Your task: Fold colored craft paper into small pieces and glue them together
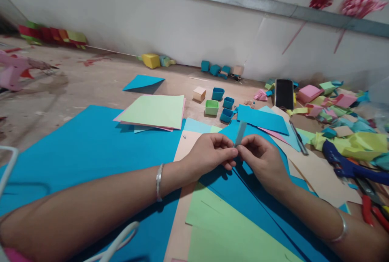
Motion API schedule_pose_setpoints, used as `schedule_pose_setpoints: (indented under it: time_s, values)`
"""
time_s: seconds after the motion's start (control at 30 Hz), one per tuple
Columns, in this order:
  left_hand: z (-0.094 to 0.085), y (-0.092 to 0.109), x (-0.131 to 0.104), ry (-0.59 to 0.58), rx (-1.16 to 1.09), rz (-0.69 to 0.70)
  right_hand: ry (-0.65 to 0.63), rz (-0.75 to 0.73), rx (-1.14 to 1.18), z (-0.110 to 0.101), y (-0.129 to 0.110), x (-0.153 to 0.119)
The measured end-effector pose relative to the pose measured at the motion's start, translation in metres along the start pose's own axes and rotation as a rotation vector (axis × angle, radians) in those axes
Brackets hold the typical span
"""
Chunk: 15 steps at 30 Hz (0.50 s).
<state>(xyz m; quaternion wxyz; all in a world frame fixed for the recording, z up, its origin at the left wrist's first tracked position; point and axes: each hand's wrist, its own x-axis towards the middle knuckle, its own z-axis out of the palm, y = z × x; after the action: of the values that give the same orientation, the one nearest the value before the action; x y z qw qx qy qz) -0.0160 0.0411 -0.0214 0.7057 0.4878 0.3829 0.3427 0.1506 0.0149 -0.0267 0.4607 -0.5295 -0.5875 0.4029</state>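
My left hand (209, 154) and my right hand (264, 162) meet near the middle of the view, above blue paper (146, 152). A narrow pale blue-green paper strip (241, 133) stands up between them, pinched at its lower end by the fingertips of both hands. Just beyond the hands are small open paper boxes: a green one (212, 107) and several blue ones (218, 93). A folded peach piece (199, 93) sits to their left. Light green sheets (225, 213) lie below the hands.
A stack of coloured sheets (154, 110) lies left of the boxes. At the right are a phone (284, 93), a cutter knife (299, 138), blue-handled pliers (343, 164), red-handled pliers (367, 209) and paper scraps (355, 144). A pink glue gun (12, 69) sits far left; a white cable (120, 239) crosses the front.
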Motion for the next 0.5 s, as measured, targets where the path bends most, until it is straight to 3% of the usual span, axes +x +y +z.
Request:
schedule_pose_setpoints:
  time_s: [0.5]
  values:
    - [0.0036, -0.0018, -0.0046, 0.037, 0.147, 0.026, 0.000, -0.172, -0.182, -0.0011, 0.0036, -0.0078]
